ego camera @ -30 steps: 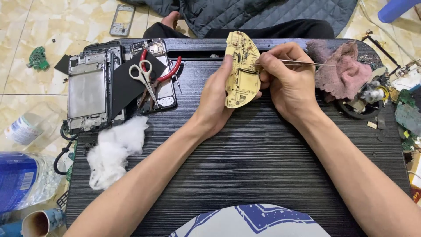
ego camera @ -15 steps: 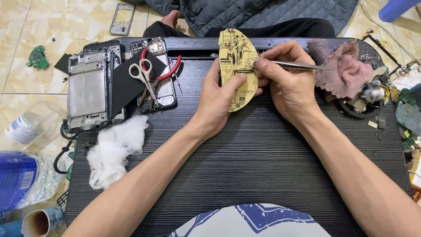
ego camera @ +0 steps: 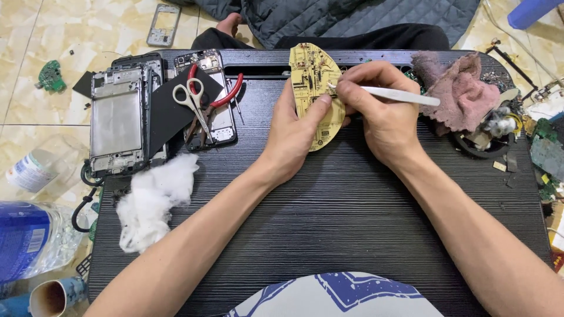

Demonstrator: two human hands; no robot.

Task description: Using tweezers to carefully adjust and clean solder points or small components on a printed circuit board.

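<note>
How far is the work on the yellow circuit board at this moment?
Done: phone frames lie stripped on the table. In hand: the left hand holds the board upright while the right hand touches tweezers to it. Left: cannot tell.

The left hand (ego camera: 296, 132) held an oval yellow circuit board (ego camera: 314, 94) upright over the black table (ego camera: 329, 223), with the thumb pressed on its face. The right hand (ego camera: 379, 114) gripped white tweezers (ego camera: 390, 94), and their tip touched the board near its middle. A pink rag (ego camera: 464, 94) lay just beside the right hand, on the far right part of the table. On the left side lay white-handled scissors (ego camera: 191, 100) over red-handled pliers (ego camera: 220, 97), a phone frame (ego camera: 117, 120) and a lump of white cotton (ego camera: 153, 196).
</note>
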